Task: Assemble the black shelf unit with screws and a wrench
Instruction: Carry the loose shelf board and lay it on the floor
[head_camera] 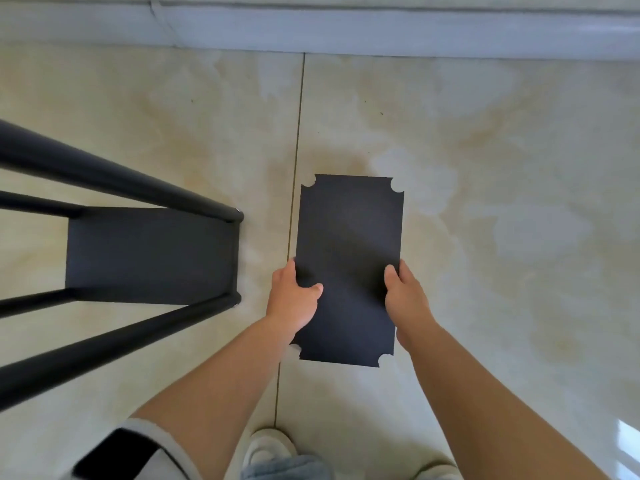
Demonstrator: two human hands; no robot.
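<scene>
no readable text, labels, or numbers

I hold a panel (349,237) out in front of me, over the floor (502,168). My left hand (294,296) grips its edge at 9 o'clock and my right hand (405,299) grips the edge at 3 o'clock, thumbs on top. The frame (149,254) lies on the floor at 9 o'clock from the panel, near but apart, its poles running off toward 8 and 10. The baseboard (346,32) runs across at 12. My shoes (266,448) are at 6.
</scene>
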